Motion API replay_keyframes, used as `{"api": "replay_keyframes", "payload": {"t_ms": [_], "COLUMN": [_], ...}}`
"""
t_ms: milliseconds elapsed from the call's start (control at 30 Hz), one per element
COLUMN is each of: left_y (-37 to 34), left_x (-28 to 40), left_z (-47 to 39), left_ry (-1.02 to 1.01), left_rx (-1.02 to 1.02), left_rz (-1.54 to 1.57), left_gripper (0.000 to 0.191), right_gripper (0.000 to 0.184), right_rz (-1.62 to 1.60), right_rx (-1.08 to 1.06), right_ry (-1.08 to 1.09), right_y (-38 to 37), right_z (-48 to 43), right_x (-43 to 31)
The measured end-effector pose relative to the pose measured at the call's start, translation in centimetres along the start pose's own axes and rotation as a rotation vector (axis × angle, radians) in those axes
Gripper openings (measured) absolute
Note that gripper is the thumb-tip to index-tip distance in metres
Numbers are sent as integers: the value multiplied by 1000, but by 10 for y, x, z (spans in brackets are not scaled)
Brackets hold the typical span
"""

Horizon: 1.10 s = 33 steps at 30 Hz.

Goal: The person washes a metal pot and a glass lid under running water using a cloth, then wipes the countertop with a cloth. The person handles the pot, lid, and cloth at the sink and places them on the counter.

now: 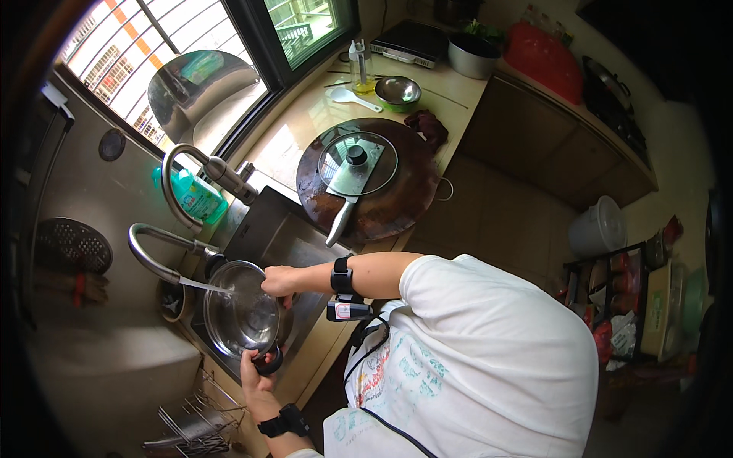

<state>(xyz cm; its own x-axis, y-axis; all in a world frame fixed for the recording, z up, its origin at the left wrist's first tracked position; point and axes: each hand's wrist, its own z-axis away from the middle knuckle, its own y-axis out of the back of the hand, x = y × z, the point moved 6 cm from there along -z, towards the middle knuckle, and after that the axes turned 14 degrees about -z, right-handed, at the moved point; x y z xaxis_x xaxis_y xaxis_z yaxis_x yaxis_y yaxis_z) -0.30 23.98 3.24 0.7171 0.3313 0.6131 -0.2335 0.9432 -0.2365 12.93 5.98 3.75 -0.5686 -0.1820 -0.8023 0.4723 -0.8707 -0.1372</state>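
A stainless steel pot (243, 315) is tilted over the sink (286, 246), while water (206, 285) runs into it from a curved steel faucet (150, 257). My left hand (257, 372) grips its black handle (270, 362) at the near lower side. At the pot's upper right rim, my right hand (279, 283) is closed on the edge; some of its fingers are hidden. A second faucet (177, 166) arches beside a green soap bottle (197, 197). Right of the sink lies a round dark board (395, 200), bearing a glass lid (375, 151) and a cleaver (342, 220).
On the counter stand a steel bowl (398, 91), a white spoon (352, 98), an oil bottle (362, 68) and a dark cloth (428, 127). A wire rack (200, 421) is at lower left. A perforated skimmer (74, 246) hangs on the wall. A lidded bucket (597, 226) stands on the floor.
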Motion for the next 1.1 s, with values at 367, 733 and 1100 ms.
{"api": "replay_keyframes", "payload": {"t_ms": [367, 733, 1100], "left_y": [1, 18, 15], "left_x": [0, -8, -14], "left_z": [-8, -20, -22], "left_ry": [-13, -22, 10], "left_rx": [-137, -50, -62], "left_rz": [104, 239, 265], "left_gripper": [10, 7, 13], "right_gripper": [32, 28, 31], "right_rz": [-30, -97, -23], "right_rx": [-17, -46, -47], "right_ry": [103, 104, 50], "right_y": [0, -3, -1], "right_z": [-9, -25, -29], "right_x": [-2, 7, 12]}}
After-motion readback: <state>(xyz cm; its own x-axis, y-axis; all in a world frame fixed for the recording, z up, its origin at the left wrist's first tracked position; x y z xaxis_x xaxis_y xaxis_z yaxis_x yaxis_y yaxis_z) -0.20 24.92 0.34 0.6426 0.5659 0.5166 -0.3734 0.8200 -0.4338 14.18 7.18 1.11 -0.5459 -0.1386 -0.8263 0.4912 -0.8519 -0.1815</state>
